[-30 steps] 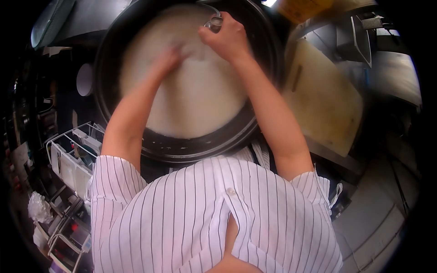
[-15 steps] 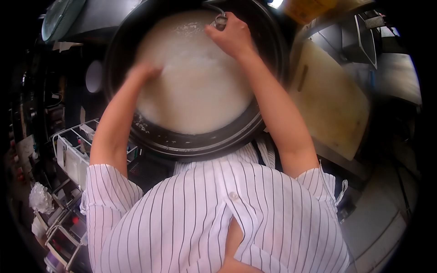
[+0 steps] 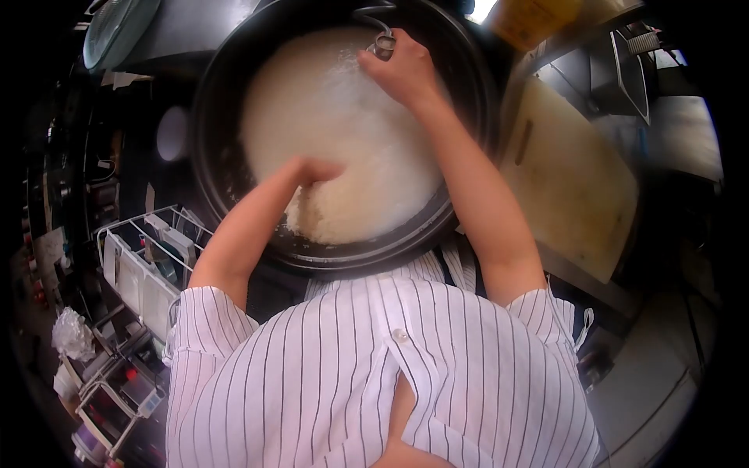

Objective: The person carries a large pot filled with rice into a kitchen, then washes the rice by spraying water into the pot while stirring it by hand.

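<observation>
A large round black pot holds cloudy white water with rice in it. The rice is heaped above the water at the near side. My left hand is in the pot at the edge of this heap, its fingers sunk out of sight in rice and milky water. At the far right of the pot, my right hand is closed around a metal faucet spout with a curved end. Water below the spout looks stirred up and white.
Right of the pot lies a worn cutting board, with a metal container behind it. A white wire rack stands at the left. A yellow object is at the far right, and a greenish bowl at the far left.
My left hand has moved toward me and to the right through the pot. Rice now shows piled at the near side, where there was only cloudy water. My right hand stays at the spout.
</observation>
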A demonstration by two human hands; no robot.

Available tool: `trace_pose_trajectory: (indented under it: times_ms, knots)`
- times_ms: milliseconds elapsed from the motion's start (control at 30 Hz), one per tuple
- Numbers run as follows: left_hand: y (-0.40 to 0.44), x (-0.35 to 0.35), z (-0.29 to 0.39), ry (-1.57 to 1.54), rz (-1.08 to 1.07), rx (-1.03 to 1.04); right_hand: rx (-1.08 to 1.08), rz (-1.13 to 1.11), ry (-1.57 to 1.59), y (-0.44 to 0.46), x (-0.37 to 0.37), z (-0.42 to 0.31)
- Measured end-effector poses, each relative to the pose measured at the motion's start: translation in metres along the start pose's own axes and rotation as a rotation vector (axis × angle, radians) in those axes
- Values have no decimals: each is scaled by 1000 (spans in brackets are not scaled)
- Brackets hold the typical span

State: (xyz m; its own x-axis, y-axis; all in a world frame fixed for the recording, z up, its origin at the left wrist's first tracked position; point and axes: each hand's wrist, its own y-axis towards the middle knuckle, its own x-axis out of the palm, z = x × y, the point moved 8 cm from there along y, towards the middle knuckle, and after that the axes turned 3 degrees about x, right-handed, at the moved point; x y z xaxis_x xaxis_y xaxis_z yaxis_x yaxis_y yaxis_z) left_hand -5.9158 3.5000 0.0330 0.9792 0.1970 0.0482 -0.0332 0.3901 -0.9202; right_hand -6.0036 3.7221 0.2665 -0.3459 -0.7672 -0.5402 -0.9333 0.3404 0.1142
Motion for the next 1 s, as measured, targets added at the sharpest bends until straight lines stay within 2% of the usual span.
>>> trace_pose_trajectory:
  times_ms: [100,200,267,333,400,467,533,600,667,733,767,800,867,933,1000]
  knots:
    - [89,3,-31,-146,-70,29,-7,13,-15,1,1,4]
    - [100,11,12,-418,-59,227,10,10,17,1,-1,4]
    - [15,-11,65,-659,471,170,13,6,7,2,0,8]
    - [28,-33,83,-755,408,302,14,2,-3,3,2,12]
    - [104,-91,73,-751,231,628,65,-8,56,3,3,19]
    - [5,-107,107,-746,514,532,66,-2,40,3,0,19]
    - [-47,-116,115,-884,612,556,68,6,32,3,-1,18]
    - [-26,-172,51,-994,668,490,47,31,26,3,-4,14]
    - [-57,-176,29,-1057,831,493,47,31,13,4,-4,15]
    - [-92,-142,37,-1290,748,486,47,28,-2,5,-4,14]
    - [-62,-165,-6,-1344,676,518,40,32,1,4,-4,13]
    - [-50,-169,-29,-1344,675,518,32,35,4,4,-5,11]
    - [-24,-163,-64,-1217,636,374,30,35,0,4,-5,10]
    - [-5,-149,-74,-1191,593,394,24,33,-4,4,-5,8]
    - [11,-95,-40,-1244,276,358,34,27,3,4,-4,9]
